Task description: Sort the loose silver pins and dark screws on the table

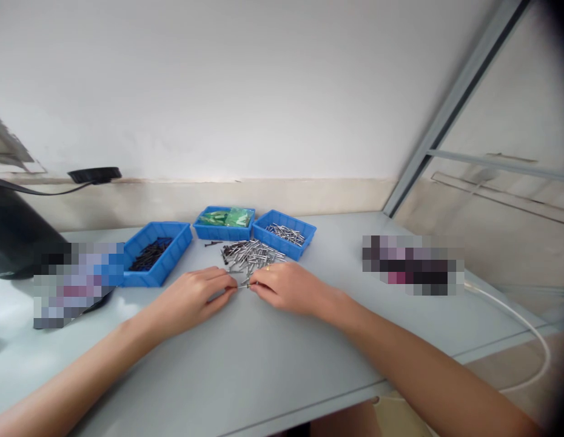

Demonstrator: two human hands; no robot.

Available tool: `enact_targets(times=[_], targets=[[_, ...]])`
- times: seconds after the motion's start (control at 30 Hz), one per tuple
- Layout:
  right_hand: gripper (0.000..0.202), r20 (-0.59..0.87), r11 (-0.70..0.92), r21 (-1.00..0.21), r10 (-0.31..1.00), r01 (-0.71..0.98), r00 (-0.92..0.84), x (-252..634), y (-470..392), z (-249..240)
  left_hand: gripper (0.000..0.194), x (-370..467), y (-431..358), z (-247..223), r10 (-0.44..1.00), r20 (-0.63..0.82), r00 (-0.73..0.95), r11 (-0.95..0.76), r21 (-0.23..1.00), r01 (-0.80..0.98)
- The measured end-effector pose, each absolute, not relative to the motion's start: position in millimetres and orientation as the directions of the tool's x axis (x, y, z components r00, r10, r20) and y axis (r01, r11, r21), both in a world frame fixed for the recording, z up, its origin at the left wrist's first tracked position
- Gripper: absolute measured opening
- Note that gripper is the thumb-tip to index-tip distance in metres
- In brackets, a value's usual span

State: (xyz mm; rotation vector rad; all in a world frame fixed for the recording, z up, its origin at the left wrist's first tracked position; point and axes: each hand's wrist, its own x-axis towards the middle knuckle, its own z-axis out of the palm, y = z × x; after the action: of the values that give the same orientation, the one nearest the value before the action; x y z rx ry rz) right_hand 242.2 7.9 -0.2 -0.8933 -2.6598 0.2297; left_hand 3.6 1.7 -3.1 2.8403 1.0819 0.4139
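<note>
My left hand [198, 294] and my right hand [284, 288] meet low over the table, fingertips pinched close together. Between them shows a thin silver nail-like fastener [243, 286], gripped from both ends; its tips are covered by my fingers. Just beyond, a loose pile of silver fasteners [255, 252] lies on the table, with some dark screws [227, 250] at its left side. Behind the pile, a blue bin [291, 247] contains more silver fasteners. Another blue bin [150, 279], nearer my left hand, has black screws [151, 255] in it.
A third blue bin [222, 233] with green packets [239, 216] stands against the wall. At left are a dark bottle [22, 230] and a blurred-out object [77, 288]. Another blurred-out object [407, 267] lies at right, a white cable [513, 308] trailing from it. A metal frame [446, 109] rises there.
</note>
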Motion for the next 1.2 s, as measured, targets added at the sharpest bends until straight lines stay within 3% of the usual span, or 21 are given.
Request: enact_targets(times=[0.47, 0.9, 1.2], targets=[[0.020, 0.244, 0.783, -0.259, 0.620, 0.565, -0.746, 241.9, 7.0, 1.6, 0.024, 2.9, 1.9, -5.0, 0.652, 0.227, 0.724, -0.758, 0.155, 0.634], [0.018, 0.182, 0.773, -0.283, 0.624, 0.567, -0.760, 241.5, 5.5, 1.9, 0.021, 4.3, -1.3, 0.2, 0.549, 0.398, 0.735, -0.827, 0.132, 0.546], [0.019, 0.245, 0.783, -0.250, 0.621, 0.570, -0.745, 241.4, 5.7, 2.6, 0.023, 1.7, 0.5, -2.4, 0.598, 0.346, 0.723, -0.796, 0.151, 0.586]])
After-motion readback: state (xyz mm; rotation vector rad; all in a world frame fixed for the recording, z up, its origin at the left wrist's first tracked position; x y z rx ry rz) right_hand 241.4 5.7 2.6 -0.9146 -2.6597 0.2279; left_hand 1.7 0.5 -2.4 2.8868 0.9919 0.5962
